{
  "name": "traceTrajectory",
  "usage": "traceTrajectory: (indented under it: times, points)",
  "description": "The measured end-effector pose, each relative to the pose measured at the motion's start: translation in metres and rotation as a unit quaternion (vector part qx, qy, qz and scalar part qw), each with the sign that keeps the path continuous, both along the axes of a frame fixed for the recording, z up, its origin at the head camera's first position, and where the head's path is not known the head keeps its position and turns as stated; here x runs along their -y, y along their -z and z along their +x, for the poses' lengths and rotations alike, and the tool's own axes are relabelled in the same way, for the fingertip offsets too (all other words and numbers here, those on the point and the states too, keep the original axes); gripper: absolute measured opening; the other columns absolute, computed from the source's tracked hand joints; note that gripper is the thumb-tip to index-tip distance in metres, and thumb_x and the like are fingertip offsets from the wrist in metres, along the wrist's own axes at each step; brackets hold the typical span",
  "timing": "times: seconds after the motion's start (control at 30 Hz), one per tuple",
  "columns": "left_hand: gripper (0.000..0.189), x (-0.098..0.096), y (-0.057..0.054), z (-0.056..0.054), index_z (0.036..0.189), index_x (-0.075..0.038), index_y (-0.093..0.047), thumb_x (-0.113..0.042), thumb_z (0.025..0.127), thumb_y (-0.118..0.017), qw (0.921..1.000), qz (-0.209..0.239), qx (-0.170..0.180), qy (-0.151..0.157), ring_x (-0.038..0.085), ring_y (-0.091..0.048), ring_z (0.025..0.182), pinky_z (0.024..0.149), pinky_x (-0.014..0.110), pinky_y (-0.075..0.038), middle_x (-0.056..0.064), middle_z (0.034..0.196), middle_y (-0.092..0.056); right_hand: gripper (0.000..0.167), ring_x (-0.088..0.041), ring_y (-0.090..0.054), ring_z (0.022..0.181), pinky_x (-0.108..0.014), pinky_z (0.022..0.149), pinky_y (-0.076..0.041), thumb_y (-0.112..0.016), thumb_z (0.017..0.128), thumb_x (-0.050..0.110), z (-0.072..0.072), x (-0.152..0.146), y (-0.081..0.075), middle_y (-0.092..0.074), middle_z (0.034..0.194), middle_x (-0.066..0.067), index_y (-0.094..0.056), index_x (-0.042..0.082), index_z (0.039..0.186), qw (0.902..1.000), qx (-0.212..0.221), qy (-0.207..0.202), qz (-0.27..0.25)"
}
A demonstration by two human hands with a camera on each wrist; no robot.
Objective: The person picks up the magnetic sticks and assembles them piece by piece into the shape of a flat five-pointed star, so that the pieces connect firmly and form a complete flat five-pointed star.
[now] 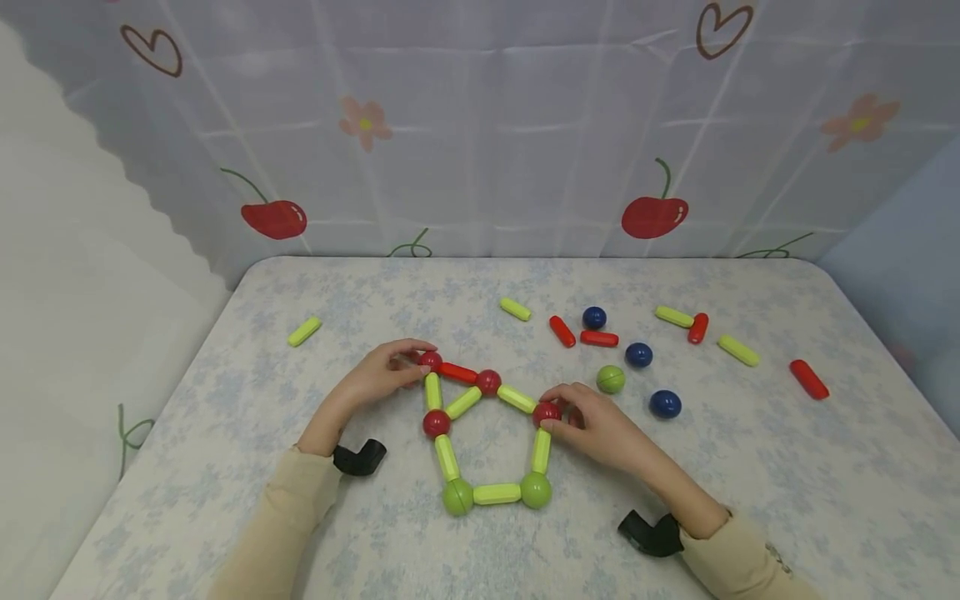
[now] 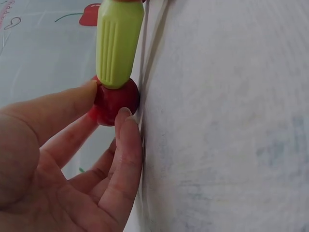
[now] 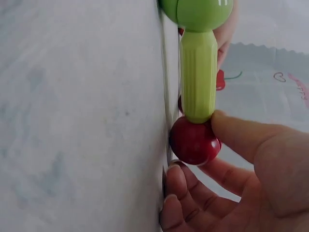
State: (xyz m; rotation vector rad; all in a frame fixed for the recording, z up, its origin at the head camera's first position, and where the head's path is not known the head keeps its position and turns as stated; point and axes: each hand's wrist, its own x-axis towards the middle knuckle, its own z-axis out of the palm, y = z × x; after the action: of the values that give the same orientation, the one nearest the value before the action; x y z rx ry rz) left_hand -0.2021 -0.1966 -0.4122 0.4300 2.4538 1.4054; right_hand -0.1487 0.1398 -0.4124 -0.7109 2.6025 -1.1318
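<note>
A joined frame of rods and balls lies flat on the table, a five-sided ring with a triangle at its upper left. My left hand [image 1: 382, 371] pinches the red ball [image 1: 431, 361] at the triangle's far corner; a red rod [image 1: 458, 372] and a yellow-green rod [image 1: 433, 392] meet there. In the left wrist view, thumb and fingers hold that red ball [image 2: 118, 102]. On the ring's right, my right hand [image 1: 596, 423] grips another red ball [image 1: 547, 413]. The right wrist view shows this ball [image 3: 194, 141] joined to a yellow-green rod [image 3: 199, 77] and green ball [image 3: 203, 12].
Right of the frame lie loose blue balls [image 1: 665, 404], a green ball [image 1: 611, 379], and several red rods [image 1: 809, 379] and yellow-green rods [image 1: 738, 350]. One yellow-green rod [image 1: 304, 332] lies far left. A patterned curtain [image 1: 480, 133] hangs behind the table [image 1: 750, 467].
</note>
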Motion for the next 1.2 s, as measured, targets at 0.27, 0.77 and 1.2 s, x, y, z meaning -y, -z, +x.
traceTrajectory:
  times: [0.27, 0.77, 1.2]
  points:
    - [0.026, 0.008, -0.002, 0.012, 0.114, -0.005, -0.061, -0.012, 0.089, -0.065, 0.9990, -0.042, -0.015, -0.012, 0.022, -0.056, 0.080, 0.070, 0.034, -0.045, 0.010, 0.105, -0.058, 0.025, -0.014, -0.049, 0.072, -0.029, 0.062, -0.044, -0.067, 0.089, 0.017, -0.006, 0.005, 0.002, -0.056, 0.088, 0.003, -0.062, 0.008, 0.112, 0.9996, -0.004, 0.026, -0.004]
    - [0.026, 0.028, -0.009, 0.085, 0.101, -0.014, -0.061, -0.028, 0.083, -0.074, 0.9938, -0.061, 0.000, 0.093, 0.013, -0.053, 0.065, 0.058, 0.026, -0.046, -0.002, 0.079, -0.057, 0.027, -0.014, -0.050, 0.066, -0.029, 0.057, -0.043, -0.066, 0.089, 0.017, -0.032, 0.030, 0.002, -0.058, 0.084, 0.001, -0.062, 0.007, 0.114, 0.9992, -0.027, 0.029, 0.007]
    - [0.025, 0.008, -0.017, 0.113, 0.085, -0.020, -0.060, -0.033, 0.076, -0.078, 0.9837, -0.090, 0.028, 0.153, 0.006, -0.049, 0.057, 0.051, 0.022, -0.042, -0.008, 0.067, -0.055, 0.028, -0.012, -0.052, 0.072, -0.029, 0.063, -0.045, -0.067, 0.088, 0.018, -0.043, 0.040, 0.010, -0.060, 0.088, 0.003, -0.063, 0.009, 0.115, 0.9992, -0.021, -0.014, -0.032]
